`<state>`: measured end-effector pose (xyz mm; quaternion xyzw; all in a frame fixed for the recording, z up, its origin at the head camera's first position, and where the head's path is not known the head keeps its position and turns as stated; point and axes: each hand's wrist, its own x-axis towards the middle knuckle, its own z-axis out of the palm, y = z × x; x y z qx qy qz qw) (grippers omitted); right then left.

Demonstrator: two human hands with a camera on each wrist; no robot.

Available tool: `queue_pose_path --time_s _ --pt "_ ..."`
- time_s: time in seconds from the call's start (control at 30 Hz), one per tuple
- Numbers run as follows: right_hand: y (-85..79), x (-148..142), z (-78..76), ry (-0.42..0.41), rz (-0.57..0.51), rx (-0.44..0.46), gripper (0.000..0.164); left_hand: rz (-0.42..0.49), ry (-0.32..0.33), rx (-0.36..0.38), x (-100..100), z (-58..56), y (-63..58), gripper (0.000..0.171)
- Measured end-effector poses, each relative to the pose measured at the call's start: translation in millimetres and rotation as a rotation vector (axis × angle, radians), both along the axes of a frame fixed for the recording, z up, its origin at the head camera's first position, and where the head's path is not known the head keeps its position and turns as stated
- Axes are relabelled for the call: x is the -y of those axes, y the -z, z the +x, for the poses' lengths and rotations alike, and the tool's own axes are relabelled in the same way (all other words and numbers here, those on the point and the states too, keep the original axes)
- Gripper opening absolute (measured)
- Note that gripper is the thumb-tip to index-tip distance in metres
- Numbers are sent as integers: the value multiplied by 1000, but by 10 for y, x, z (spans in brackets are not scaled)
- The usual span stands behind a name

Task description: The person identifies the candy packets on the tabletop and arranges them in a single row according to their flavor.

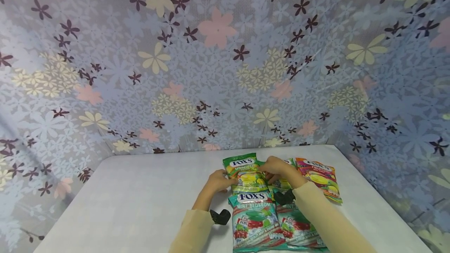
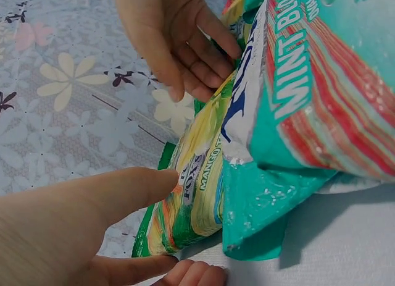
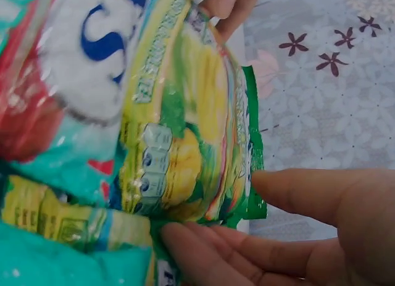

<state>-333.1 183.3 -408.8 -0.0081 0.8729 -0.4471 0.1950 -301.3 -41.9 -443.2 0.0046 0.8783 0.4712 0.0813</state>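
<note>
A green and yellow Fox's candy bag [image 1: 242, 170] lies between my two hands, its lower end tucked under a teal Mint Blossom candy bag [image 1: 254, 221]. At its left edge is my left hand [image 1: 218, 181], thumb on the printed face and fingers curled at the underside, as the left wrist view shows. My right hand [image 1: 279, 169] holds the opposite edge. In the right wrist view the thumb [image 3: 296, 190] meets the green end seal and the fingers [image 3: 216, 252] bend in along the side. A second green and yellow bag [image 1: 280, 184] is partly hidden beneath the right hand.
Another teal Mint Blossom bag [image 1: 299, 227] lies beside the first, partly covered by the right sleeve. A red and orange Fox's Fruits bag [image 1: 321, 179] rests at the right. The white table [image 1: 140, 206] ends at a flower-patterned curtain [image 1: 218, 69].
</note>
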Motion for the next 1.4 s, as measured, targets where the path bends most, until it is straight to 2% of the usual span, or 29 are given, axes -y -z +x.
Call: queue_pose_path --time_s 0.3,0.5,0.63,0.73,0.77,0.9,1.0,1.1,1.23,1.4 --pt "26 -9 -29 11 -55 24 26 -7 9 -25 11 -5 30 62" --pt "5 30 -42 -16 -6 13 23 -16 13 -41 5 -19 19 58" --pt "-17 50 -37 -36 24 6 34 -41 -6 -62 -4 -35 16 51" --pt "-11 67 -38 -51 32 9 52 -30 -14 -72 -4 -51 32 48" --pt "0 72 -42 -62 43 3 51 -14 -12 -72 -3 -56 40 48" --pt "68 93 -59 -112 117 -57 31 45 -7 -83 8 -83 88 48" --pt "104 102 -64 -138 176 -142 28 84 -5 -91 23 -110 117 49" --pt "122 110 -50 -114 153 -207 44 98 -3 -108 33 -129 123 51" --pt "148 150 -42 -50 76 -245 43 89 -16 -136 41 -145 113 55" --pt "186 195 -40 19 -77 -208 49 41 -66 -190 45 -153 95 57"
